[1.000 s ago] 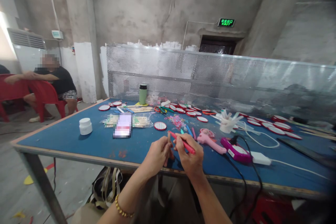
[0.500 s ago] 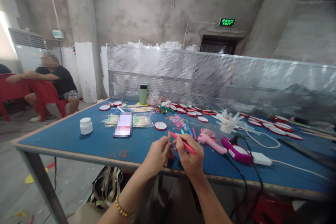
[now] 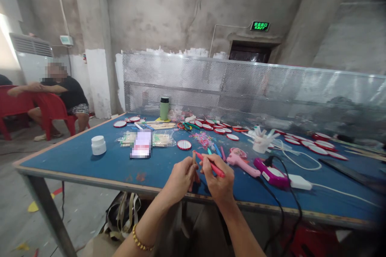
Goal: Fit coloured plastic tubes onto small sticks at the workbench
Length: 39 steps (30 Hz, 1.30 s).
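Note:
My right hand (image 3: 219, 174) is closed around a red marker pen (image 3: 214, 166), held slanted with its tip toward the left. My left hand (image 3: 181, 173) pinches a flat wooden stick (image 3: 194, 156) upright; its lower part is hidden by the fingers. The pen's tip is at the stick's upper end, but I cannot tell if they touch. Just beyond the hands lies a round white disc with a red rim (image 3: 184, 145). A pink glue gun (image 3: 243, 164) lies right of my right hand, with several coloured pens (image 3: 217, 150) near its nozzle.
A phone (image 3: 141, 143) rests on bagged wooden sticks (image 3: 164, 139), with a white jar (image 3: 98, 145) to the left. At right are a purple power strip (image 3: 271, 173) with cables and a white cup (image 3: 261, 143) of sticks. A green bottle (image 3: 164, 108) stands at the back. A person (image 3: 64, 92) sits far left.

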Available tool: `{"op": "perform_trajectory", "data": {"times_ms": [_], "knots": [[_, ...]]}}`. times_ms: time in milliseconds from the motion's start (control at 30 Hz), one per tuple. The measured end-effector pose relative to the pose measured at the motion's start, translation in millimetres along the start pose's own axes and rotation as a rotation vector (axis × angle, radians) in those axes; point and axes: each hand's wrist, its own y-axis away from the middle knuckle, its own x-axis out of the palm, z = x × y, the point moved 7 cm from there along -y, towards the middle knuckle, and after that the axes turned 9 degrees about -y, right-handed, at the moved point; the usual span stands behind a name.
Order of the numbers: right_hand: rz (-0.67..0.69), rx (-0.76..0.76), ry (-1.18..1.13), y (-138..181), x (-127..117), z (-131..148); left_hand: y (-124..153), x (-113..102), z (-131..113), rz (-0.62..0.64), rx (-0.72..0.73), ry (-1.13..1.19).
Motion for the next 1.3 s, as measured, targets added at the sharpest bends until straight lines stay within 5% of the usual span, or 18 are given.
{"op": "perform_trajectory", "data": {"times_ms": [1300], "knots": [[-0.013, -0.030, 0.030, -0.9, -1.0, 2.2, 0.5, -0.5, -1.3, 0.003, -0.002, -0.022]]}}
